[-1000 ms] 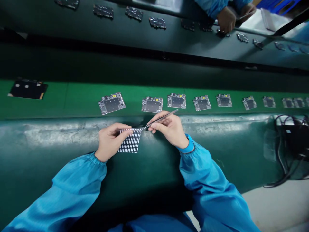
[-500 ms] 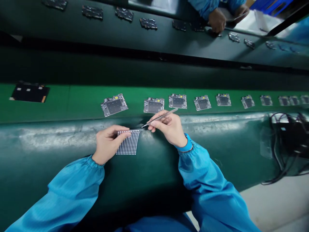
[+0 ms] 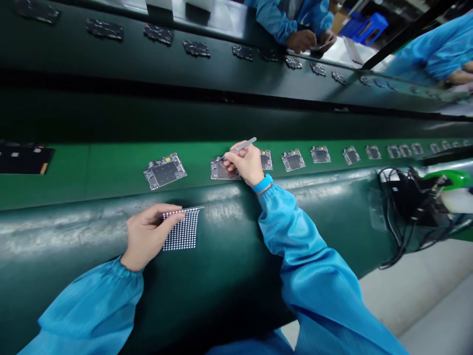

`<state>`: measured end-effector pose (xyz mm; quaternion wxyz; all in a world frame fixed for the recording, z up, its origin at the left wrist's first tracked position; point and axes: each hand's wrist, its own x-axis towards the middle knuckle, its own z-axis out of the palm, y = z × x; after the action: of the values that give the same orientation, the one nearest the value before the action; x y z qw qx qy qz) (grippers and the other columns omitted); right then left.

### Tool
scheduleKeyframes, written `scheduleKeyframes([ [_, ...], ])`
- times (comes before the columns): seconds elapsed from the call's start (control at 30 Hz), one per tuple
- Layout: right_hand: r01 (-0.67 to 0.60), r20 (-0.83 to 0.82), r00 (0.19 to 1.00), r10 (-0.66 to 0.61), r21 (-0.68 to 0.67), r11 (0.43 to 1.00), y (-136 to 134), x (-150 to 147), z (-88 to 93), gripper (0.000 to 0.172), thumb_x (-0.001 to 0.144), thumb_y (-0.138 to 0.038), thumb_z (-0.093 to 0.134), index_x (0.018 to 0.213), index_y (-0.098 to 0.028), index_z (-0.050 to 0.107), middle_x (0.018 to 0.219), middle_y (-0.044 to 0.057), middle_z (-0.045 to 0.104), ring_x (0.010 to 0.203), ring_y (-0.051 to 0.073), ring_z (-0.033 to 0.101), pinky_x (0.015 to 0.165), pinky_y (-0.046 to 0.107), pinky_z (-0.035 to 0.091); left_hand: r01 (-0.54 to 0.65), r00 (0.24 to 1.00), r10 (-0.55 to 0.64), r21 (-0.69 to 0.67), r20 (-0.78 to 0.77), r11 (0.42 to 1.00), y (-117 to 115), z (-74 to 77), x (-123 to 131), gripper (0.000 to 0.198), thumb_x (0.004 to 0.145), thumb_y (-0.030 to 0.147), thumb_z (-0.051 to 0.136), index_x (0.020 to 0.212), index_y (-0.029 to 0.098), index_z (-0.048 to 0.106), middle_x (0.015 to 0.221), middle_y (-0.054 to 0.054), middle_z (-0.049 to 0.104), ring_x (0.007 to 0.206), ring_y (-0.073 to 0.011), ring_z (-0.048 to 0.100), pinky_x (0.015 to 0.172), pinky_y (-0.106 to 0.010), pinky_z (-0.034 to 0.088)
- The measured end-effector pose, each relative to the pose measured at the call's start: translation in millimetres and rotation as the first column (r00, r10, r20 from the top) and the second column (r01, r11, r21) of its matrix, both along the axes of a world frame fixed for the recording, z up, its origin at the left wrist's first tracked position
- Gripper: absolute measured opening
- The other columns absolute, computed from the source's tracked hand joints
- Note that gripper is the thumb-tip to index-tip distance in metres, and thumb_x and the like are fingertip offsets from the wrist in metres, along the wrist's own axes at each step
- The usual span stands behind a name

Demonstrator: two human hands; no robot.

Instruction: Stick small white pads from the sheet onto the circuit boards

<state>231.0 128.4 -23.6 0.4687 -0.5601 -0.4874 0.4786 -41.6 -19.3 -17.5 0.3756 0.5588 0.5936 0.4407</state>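
Over a circuit board (image 3: 218, 170), the right hand (image 3: 244, 165) (with tweezers (image 3: 242, 146)) now hovers.

The head-worn camera looks forward and down from above the left hand (image 3: 150, 236) and right hand (image 3: 246, 165), close in, with the green belt (image 3: 74, 177) just beyond them.

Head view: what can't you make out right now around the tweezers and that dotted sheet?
- Tweezers: the tips are too small to show whether they touch the circuit board.
- Right hand: hides part of that board.
- Next board: its left part is hidden behind the right hand.
- Perforated sheet: the left hand covers its top left corner, hiding any grip.
- Co-worker's hands: what they hold is too small to identify.
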Motion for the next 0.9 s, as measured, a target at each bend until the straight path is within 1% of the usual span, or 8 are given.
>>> scheduleKeyframes([
  [0.1,0.018,0.000,1.000,-0.018,0.006,1.000,-0.3,2.0,-0.4,0.033,0.075,-0.032,0.082,0.088,-0.019,0.054,0.061,-0.001,0.068,0.048,0.013,0.065,0.041,0.022,0.053,-0.002,1.000,0.002,0.000,-0.016,1.000,-0.3,0.1,0.0,0.014,0.080,0.034,0.083,0.090,0.025,0.081,0.083,0.000,0.080,0.066,-0.0133,0.072,0.061,-0.022,0.056],
  [0.27,0.033,0.038,0.999,-0.033,0.000,0.999,0.5,7.0,-0.2,0.034,0.073,-0.033,0.083,0.087,-0.019,0.056,0.061,-0.001,0.067,0.052,0.014,0.067,0.041,0.020,0.052,-0.011,0.999,0.012,0.007,-0.047,1.000,-0.7,0.9,-0.3,0.013,0.079,0.034,0.084,0.088,0.026,0.081,0.082,0.001,0.080,0.065,-0.0123,0.071,0.061,-0.021,0.056],
  [0.5,0.001,0.039,0.999,-0.003,0.045,0.999,-6.8,13.2,5.3,0.034,0.072,-0.034,0.083,0.089,-0.018,0.057,0.065,-0.001,0.067,0.055,0.013,0.067,0.044,0.021,0.053,-0.010,0.999,0.011,0.009,-0.045,1.000,-1.1,-1.5,-0.9,0.014,0.079,0.035,0.084,0.090,0.026,0.081,0.084,0.000,0.080,0.068,-0.0138,0.073,0.063,-0.022,0.058],
  [0.7,-0.008,0.063,0.998,0.007,0.014,1.000,-10.4,21.2,7.6,0.033,0.074,-0.036,0.082,0.088,-0.018,0.058,0.064,-0.001,0.069,0.051,0.010,0.063,0.047,0.020,0.053,-0.009,1.000,0.009,-0.005,-0.025,1.000,-0.6,-1.9,-0.8,0.017,0.079,0.037,0.084,0.090,0.025,0.081,0.084,0.000,0.080,0.070,-0.0150,0.074,0.065,-0.023,0.059],
  [0.8,0.019,0.039,0.999,-0.020,0.013,1.000,-13.4,21.1,14.1,0.033,0.072,-0.035,0.083,0.087,-0.018,0.059,0.065,0.000,0.070,0.054,0.011,0.066,0.048,0.021,0.054,-0.010,1.000,0.009,-0.008,-0.014,1.000,-0.6,0.9,-0.3,0.016,0.079,0.037,0.083,0.089,0.025,0.081,0.083,-0.001,0.080,0.068,-0.0154,0.073,0.063,-0.024,0.059],
  [0.87,0.024,-0.005,1.000,-0.024,0.033,0.999,-21.2,14.4,24.1,0.032,0.073,-0.034,0.084,0.088,-0.018,0.060,0.067,0.000,0.071,0.054,0.012,0.067,0.048,0.022,0.055,-0.006,1.000,0.006,-0.005,-0.018,1.000,-0.2,2.7,0.6,0.014,0.079,0.035,0.083,0.088,0.025,0.081,0.082,0.000,0.080,0.067,-0.0150,0.073,0.061,-0.023,0.058],
  [0.9,0.006,-0.037,0.999,-0.004,0.046,0.999,-27.2,8.9,30.3,0.032,0.074,-0.034,0.084,0.089,-0.018,0.061,0.069,0.001,0.071,0.055,0.012,0.067,0.049,0.023,0.056,-0.006,1.000,0.006,0.000,-0.021,1.000,0.2,3.3,1.2,0.013,0.080,0.035,0.083,0.087,0.025,0.081,0.081,0.000,0.080,0.066,-0.0150,0.073,0.060,-0.023,0.058],
])
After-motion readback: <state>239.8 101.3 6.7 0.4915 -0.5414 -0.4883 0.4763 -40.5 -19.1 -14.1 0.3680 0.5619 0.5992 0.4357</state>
